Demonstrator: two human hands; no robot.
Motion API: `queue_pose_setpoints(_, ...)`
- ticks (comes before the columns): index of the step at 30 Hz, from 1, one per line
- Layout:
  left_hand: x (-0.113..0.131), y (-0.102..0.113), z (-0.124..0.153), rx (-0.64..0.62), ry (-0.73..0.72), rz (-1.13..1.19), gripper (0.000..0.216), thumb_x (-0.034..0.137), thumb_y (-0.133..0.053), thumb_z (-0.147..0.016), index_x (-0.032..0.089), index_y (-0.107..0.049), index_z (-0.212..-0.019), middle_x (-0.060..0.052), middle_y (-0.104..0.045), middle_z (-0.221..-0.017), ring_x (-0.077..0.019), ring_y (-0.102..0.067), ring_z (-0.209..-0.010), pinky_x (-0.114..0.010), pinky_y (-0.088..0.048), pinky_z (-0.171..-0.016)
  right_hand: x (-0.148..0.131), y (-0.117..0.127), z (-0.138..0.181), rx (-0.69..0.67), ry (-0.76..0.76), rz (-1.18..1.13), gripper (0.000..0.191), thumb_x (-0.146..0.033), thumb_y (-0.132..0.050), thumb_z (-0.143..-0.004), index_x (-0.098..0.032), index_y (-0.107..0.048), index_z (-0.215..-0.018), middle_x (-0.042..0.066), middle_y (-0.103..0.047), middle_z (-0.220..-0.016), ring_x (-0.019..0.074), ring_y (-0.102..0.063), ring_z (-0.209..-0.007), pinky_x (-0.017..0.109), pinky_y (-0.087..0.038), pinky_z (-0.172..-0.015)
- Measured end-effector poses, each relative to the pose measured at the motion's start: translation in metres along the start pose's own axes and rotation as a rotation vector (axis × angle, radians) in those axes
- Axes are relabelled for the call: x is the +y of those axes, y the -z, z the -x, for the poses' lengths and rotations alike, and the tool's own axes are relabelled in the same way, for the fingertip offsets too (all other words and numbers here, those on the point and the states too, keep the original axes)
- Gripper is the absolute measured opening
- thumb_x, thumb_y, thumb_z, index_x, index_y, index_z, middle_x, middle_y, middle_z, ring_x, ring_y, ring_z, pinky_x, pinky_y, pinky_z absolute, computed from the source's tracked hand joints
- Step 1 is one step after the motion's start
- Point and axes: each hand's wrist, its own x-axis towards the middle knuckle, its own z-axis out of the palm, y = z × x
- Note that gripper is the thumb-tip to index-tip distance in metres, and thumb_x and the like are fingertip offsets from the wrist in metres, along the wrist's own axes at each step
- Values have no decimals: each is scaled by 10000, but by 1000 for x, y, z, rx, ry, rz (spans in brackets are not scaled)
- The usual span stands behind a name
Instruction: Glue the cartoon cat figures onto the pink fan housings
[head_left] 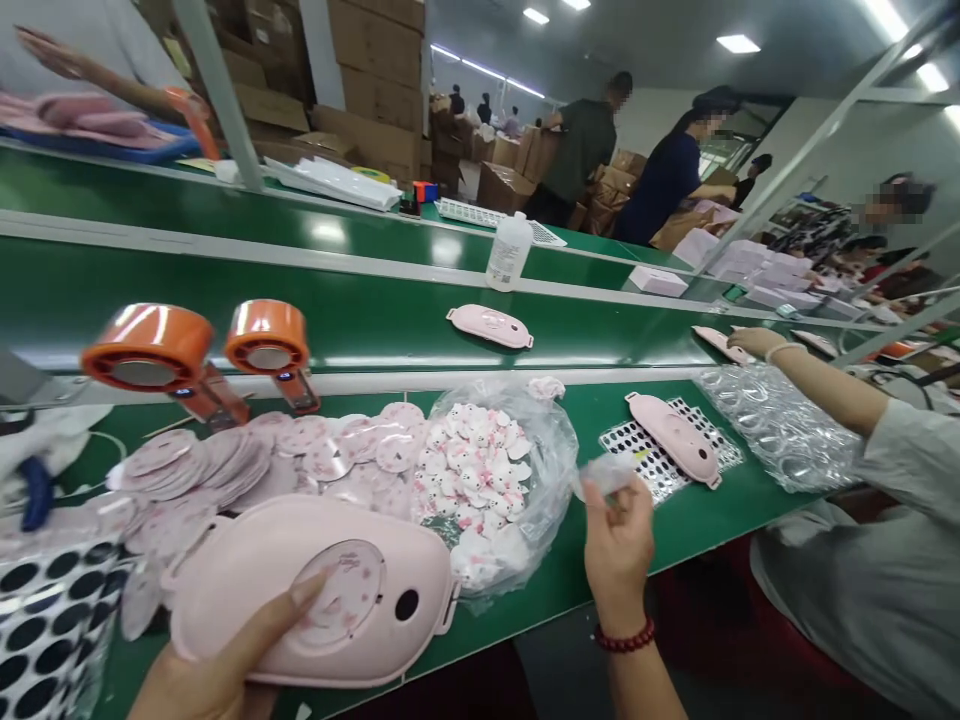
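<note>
My left hand (225,650) grips a pale pink oval plastic casing (247,560), the thumb lying on the round patterned disc set in its face. A small black oval shows near the casing's right end. Raised to the right, my right hand (621,535) pinches a thin translucent film (606,474) with a small yellow bit at its edge. Between my hands sits an open clear plastic bag (551,470) full of white and pink character-shaped pieces (476,460). Behind the casing, round pink patterned discs (300,445) lie in an overlapping heap.
Two orange handheld fans (154,345) stand at back left. Sheets of black oval stickers (45,620) lie at lower left. Another pink casing (675,440) rests on similar sheets at right, and one (491,326) sits beyond. A co-worker's arm (832,385) reaches in near plastic bags (787,425).
</note>
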Motion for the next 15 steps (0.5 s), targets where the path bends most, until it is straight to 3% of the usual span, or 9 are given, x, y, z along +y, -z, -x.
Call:
queue_pose_setpoints(3, 11, -4, 10, 73, 30, 48, 809, 350, -1079, -450, 340, -848, -1225, 28, -860, -1415, -436, -629, -1521, -372, -679, -1020, -28, 14, 22, 6, 114, -37, 600, -603, -666, -1080, -179, -649, -1504, 208, -782, -1364, 350, -819, -1106, 483, -700, -897)
queue_pose_setpoints(5, 17, -5, 15, 85, 74, 96, 947, 297, -1103, -296, 301, -858, -1211, -35, -855, -1431, -457, -653, -1498, -348, -698, -966, -54, 21, 41, -109, 237, -60, 512, -553, -757, -1028, -224, -721, -1418, 145, -812, -1204, 316, -811, -964, 416, -692, -777)
queue_pose_setpoints(7, 20, -2, 20, 67, 49, 106, 1011, 237, -1098, -241, 279, -859, -1222, -62, -824, -1491, -441, -657, -1499, -296, -687, -951, -83, 20, 59, -272, 310, -157, 436, -536, -814, -986, -267, -750, -1324, 79, -787, -1016, 264, -769, -809, 342, -654, -647)
queue_pose_setpoints(11, 17, 12, 25, 10, -67, 58, 963, 281, -1113, -367, 290, -833, -1289, -49, -809, -1512, -397, -724, -1413, -315, -655, -1045, -129, -2, 84, -490, 285, -419, 364, -629, -813, -970, -295, -770, -1110, 15, -709, -824, 205, -665, -613, 310, -586, -519)
queue_pose_setpoints(15, 14, 26, 31, -2, -162, -67, 944, 466, -1119, -409, 253, -824, -1280, -97, -877, -1303, -373, -817, -1219, -321, -670, -1017, -152, -19, 91, -533, 299, -432, 226, -484, -841, -910, -267, -802, -960, 0, -710, -721, 188, -624, -537, 318, -558, -487)
